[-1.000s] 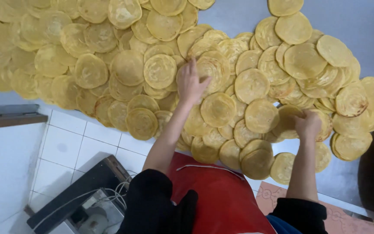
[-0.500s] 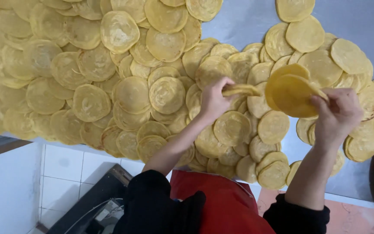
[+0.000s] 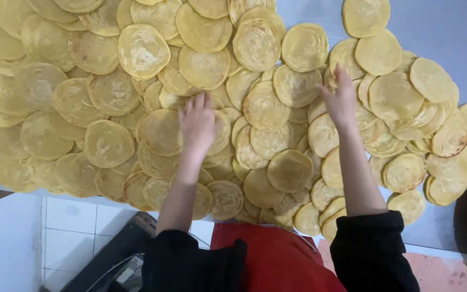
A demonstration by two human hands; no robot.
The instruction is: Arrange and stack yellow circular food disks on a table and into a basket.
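Head view: we see left hand (image 3: 198, 121) flat, fingers spread, palm pressing on yellow flatbread (image 3: 160, 131) mid-pile, nothing clasped. Right hand (image 3: 341, 100) open, fingers loosely apart, resting on round flatbreads (image 3: 325, 132) near pile's right part. Overlapping discs cover grey table (image 3: 449, 38). Red apron (image 3: 277, 259) below, black sleeves (image 3: 371, 251).

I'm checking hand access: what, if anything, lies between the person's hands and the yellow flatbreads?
Nothing visible does. The left hand lies flat on the yellow flatbreads, and the right hand rests directly on others, bare and holding nothing.
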